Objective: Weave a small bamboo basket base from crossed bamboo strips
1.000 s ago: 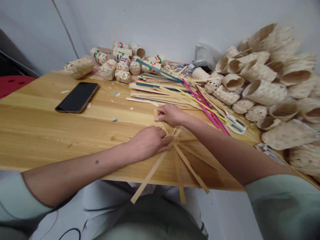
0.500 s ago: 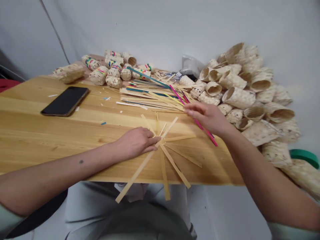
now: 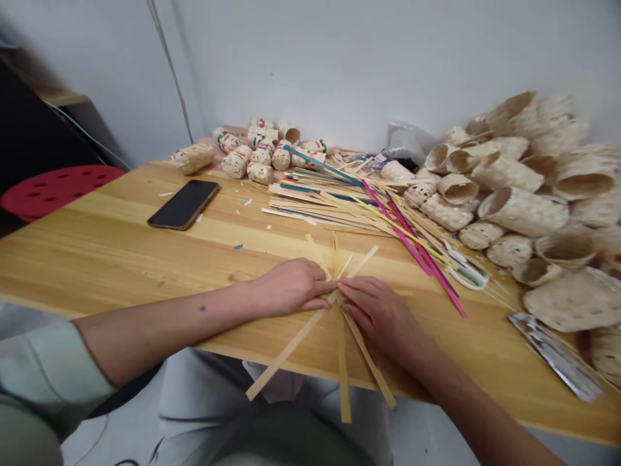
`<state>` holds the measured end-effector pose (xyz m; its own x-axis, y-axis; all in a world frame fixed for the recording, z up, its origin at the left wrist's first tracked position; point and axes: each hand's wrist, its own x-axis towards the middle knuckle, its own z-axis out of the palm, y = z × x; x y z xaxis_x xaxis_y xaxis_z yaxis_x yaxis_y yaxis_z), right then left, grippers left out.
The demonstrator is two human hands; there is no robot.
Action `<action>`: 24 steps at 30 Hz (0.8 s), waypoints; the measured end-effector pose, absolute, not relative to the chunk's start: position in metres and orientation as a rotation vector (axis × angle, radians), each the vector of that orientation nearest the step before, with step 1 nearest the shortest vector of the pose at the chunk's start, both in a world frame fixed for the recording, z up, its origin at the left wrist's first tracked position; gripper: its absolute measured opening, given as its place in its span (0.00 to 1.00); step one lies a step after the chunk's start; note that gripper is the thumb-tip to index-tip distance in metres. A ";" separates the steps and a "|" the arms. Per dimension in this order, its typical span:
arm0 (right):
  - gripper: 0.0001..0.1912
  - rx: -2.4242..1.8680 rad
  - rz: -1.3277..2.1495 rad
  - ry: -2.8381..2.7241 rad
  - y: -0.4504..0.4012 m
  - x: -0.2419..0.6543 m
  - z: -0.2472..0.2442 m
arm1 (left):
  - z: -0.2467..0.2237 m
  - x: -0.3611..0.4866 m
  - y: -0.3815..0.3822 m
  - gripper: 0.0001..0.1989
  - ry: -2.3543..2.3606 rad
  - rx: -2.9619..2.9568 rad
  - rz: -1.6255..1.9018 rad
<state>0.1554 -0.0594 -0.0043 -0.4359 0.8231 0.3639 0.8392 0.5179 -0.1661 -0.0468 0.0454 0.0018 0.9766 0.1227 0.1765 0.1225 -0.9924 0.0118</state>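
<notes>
Pale bamboo strips [image 3: 343, 362] cross one another in a star on the wooden table, with several ends hanging past the front edge. My left hand [image 3: 298, 286] lies low over the crossing, its index finger and thumb pressed onto the strips from the left. From the right, my right hand [image 3: 381, 312] has its fingertips closed at the same crossing, meeting the left index finger. The right hand and forearm cover the strips that fan out to the right. Exactly what the right fingertips pinch is partly hidden.
Behind the hands lies a pile of loose strips [image 3: 320, 200], some coloured, with scissors [image 3: 468, 272] beside it. Woven bamboo cylinders [image 3: 524, 210] are heaped at right, smaller ones [image 3: 237, 162] at back left. A phone [image 3: 184, 204] lies left; a silvery packet [image 3: 555, 355] lies right.
My right hand has come from the loose coloured strips down to the star's crossing, beside my left hand. My left hand stays on the strips. The view has turned left.
</notes>
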 end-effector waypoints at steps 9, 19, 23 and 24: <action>0.18 -1.353 -0.092 -2.420 -0.065 0.157 -0.012 | 0.002 -0.049 0.050 0.21 0.166 3.092 0.234; 0.30 -1.439 -0.205 -2.337 -0.054 0.165 -0.013 | 0.003 -0.044 0.052 0.19 0.107 3.078 0.212; 0.24 -1.551 -0.186 -2.375 -0.044 0.174 -0.006 | 0.002 -0.045 0.052 0.18 0.112 3.063 0.271; 0.20 -1.578 -0.158 -2.384 -0.040 0.176 -0.003 | 0.002 -0.045 0.051 0.18 0.117 3.059 0.275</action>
<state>0.1756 -0.0396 -0.0030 -0.3659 0.8847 0.2887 0.9151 0.3985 -0.0613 -0.0448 0.0510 0.0022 0.9812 0.0817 0.1750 0.0695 -0.9948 0.0749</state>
